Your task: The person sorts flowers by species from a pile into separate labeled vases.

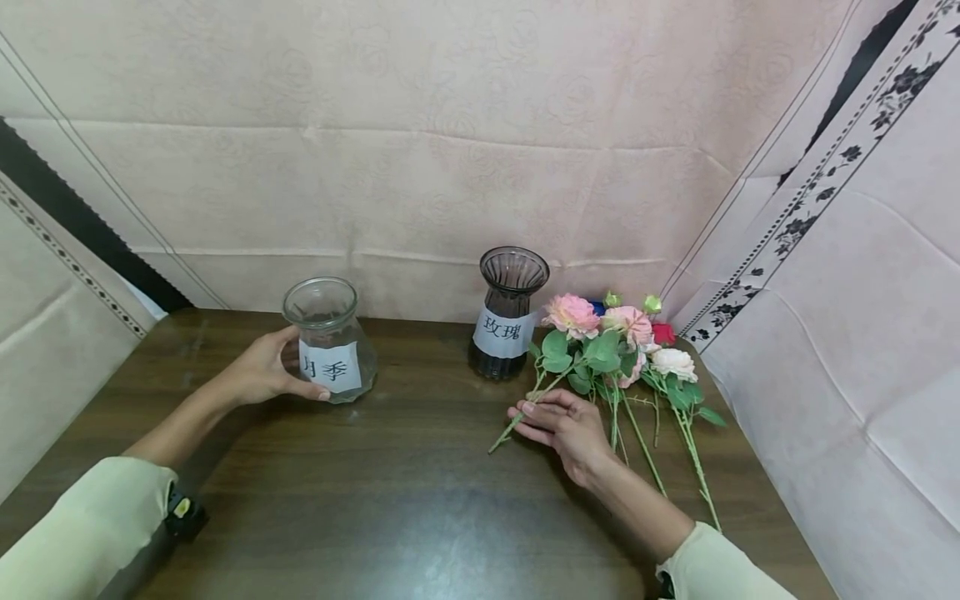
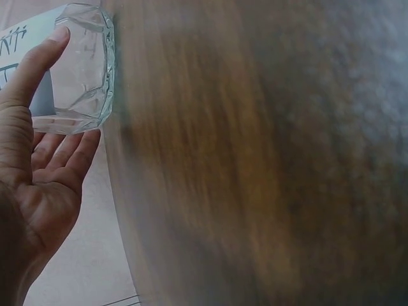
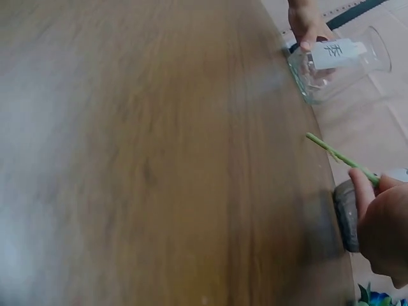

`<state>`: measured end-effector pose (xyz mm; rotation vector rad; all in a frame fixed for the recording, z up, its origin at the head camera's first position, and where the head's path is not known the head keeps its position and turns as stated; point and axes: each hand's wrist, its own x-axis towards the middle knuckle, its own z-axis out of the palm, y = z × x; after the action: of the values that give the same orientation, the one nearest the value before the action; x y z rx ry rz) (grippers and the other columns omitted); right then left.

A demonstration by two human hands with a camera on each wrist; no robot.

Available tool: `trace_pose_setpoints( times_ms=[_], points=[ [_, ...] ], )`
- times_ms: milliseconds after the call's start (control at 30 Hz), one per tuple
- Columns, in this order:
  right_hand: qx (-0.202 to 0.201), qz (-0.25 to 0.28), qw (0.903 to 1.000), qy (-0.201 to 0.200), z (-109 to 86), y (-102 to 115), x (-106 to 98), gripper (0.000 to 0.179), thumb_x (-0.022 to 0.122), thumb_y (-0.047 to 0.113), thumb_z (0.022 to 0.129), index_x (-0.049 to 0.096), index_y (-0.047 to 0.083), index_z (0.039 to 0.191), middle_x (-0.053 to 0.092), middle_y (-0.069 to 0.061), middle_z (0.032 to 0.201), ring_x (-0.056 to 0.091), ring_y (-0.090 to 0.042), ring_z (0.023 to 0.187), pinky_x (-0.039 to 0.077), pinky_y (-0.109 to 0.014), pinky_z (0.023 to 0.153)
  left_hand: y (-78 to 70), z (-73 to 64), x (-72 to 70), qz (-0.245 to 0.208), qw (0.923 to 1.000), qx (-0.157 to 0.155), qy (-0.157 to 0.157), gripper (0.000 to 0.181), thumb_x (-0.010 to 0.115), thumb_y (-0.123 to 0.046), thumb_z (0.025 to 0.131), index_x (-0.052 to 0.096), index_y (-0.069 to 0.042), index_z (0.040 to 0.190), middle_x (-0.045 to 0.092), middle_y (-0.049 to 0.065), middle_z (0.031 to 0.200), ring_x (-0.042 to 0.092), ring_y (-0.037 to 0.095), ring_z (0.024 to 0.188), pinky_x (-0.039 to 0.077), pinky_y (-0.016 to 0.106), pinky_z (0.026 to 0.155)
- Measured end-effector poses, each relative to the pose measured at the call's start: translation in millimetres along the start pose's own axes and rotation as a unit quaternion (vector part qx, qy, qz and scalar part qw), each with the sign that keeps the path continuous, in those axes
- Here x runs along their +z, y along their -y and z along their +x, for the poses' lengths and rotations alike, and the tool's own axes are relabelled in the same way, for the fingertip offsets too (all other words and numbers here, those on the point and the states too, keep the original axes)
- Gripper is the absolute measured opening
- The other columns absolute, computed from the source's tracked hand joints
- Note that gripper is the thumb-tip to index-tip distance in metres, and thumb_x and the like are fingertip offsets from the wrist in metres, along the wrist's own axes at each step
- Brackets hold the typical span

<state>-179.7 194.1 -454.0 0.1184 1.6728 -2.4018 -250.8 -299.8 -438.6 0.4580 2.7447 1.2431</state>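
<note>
A clear glass vase [image 1: 364, 354] with a white handwritten label stands at the left of the table. My left hand [image 1: 264, 369] grips its lower body from the left, thumb in front; in the left wrist view the other fingers pass behind the glass. My right hand [image 1: 567, 429] pinches a green stem [image 1: 507, 434] that leads up to a pink flower [image 1: 572, 317], its bare end pointing toward the front left. In the right wrist view that stem tip sticks out past the fingers. A dark ribbed glass vase [image 1: 504, 329], also labelled, stands just behind the right hand.
More flowers lie bunched at the right: pink [image 1: 628, 323], white [image 1: 675, 364] and red [image 1: 663, 334], with long stems reaching toward the front. A bit of blue shows among them. Pale patterned cloth [image 1: 420, 183] hangs behind the wooden table [image 1: 390, 500] and along both sides.
</note>
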Motion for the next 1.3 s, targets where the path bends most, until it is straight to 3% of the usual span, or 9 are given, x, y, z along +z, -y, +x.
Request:
trace_pose_setpoints(
  times_ms=[233, 400, 1033, 1167, 1300],
  points=[
    [-0.085, 0.08, 0.9913, -0.061, 5.4, -11.4, 21.3, 0.023, 0.067, -0.016, 0.104, 0.072, 0.005, 0.097, 0.087, -0.013, 0.102, 0.087, -0.03, 0.1, 0.068, -0.048, 0.098, -1.9, -0.4, -0.3, 0.005, 1.0, -0.002, 0.002, 0.121, 0.107, -0.028, 0.078, 0.036, 0.008, 0.169, 0.061, 0.034, 0.157, 0.06, 0.06, 0.146, 0.052, 0.07, 0.119],
    [-0.129, 0.104, 0.9833, -0.076, 7.0, -13.4, 36.4, 0.025, 0.068, -0.016, 0.104, 0.073, 0.007, 0.097, 0.087, -0.015, 0.106, 0.088, -0.03, 0.101, 0.068, -0.048, 0.098, -0.7, -1.1, -0.7, 0.013, 0.9999, -0.001, 0.001, 0.12, 0.107, -0.028, 0.079, 0.037, 0.009, 0.168, 0.062, 0.036, 0.156, 0.061, 0.06, 0.144, 0.051, 0.071, 0.119],
    [-0.234, 0.14, 0.9615, -0.035, 28.0, -4.6, 84.6, 0.022, 0.07, -0.014, 0.103, 0.08, 0.006, 0.104, 0.088, -0.011, 0.106, 0.087, -0.027, 0.103, 0.068, -0.047, 0.099, 1.4, 0.4, 0.7, 0.007, 0.9999, 0.008, 0.0, 0.114, 0.107, -0.027, 0.079, 0.042, 0.008, 0.165, 0.068, 0.03, 0.15, 0.067, 0.053, 0.141, 0.055, 0.063, 0.117],
    [-0.254, 0.134, 0.9577, -0.024, 32.0, -2.7, 94.3, 0.013, 0.072, -0.012, 0.103, 0.077, -0.007, 0.113, 0.087, -0.011, 0.107, 0.087, -0.027, 0.105, 0.067, -0.048, 0.101, 1.2, 0.4, 0.1, 0.008, 0.9999, 0.008, 0.0, 0.113, 0.107, -0.028, 0.079, 0.043, 0.008, 0.165, 0.069, 0.03, 0.15, 0.066, 0.054, 0.141, 0.055, 0.064, 0.117],
    [-0.271, 0.134, 0.9531, -0.009, 35.6, -0.7, 102.9, 0.018, 0.072, -0.012, 0.103, 0.071, -0.019, 0.12, 0.087, -0.014, 0.109, 0.086, -0.03, 0.108, 0.066, -0.05, 0.103, 0.9, 0.3, -0.3, 0.011, 0.9999, 0.01, -0.003, 0.11, 0.107, -0.028, 0.078, 0.046, 0.008, 0.162, 0.071, 0.029, 0.147, 0.068, 0.053, 0.139, 0.056, 0.064, 0.116]
  ],
)
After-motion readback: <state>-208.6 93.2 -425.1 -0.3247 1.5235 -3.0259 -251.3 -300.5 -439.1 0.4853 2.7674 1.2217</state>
